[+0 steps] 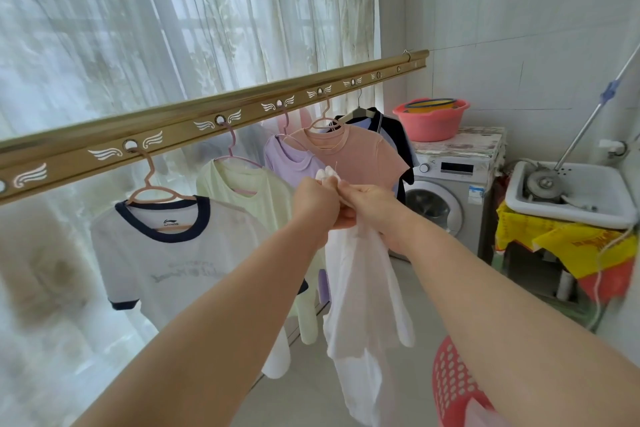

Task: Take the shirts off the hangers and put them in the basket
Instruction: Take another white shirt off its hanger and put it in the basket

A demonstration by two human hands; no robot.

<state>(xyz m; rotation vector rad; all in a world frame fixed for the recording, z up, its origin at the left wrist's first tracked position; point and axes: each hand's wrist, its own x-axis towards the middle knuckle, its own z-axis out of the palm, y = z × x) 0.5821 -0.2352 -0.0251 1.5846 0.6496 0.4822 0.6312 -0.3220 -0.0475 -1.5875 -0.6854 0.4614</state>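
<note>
Both forearms reach straight out from the bottom of the view and meet in front of the gold drying rail (214, 118). The left hand (317, 199) is curled into a fist, knuckles up, closed on the bunched top of a white shirt (360, 288). The right hand (367, 203) touches it, fingers pinching the same bunch of cloth from the other side. A small tuft of fabric pokes out above the 2 hands. The shirt hangs limp below them, clear of the rail and off any hanger; its lower hem runs out of the bottom of the view.

The red perforated basket (453, 385) sits low, below and to the right of the hanging white shirt, and is cut off by the bottom edge and partly hidden by the right forearm.

On the rail, 5 shirts remain on hangers: a white shirt with navy collar (166, 253), a pale green shirt (249, 198), a lilac shirt (291, 159), a pink shirt (360, 156) and a dark shirt (394, 132), which is mostly hidden behind the pink one.
</note>
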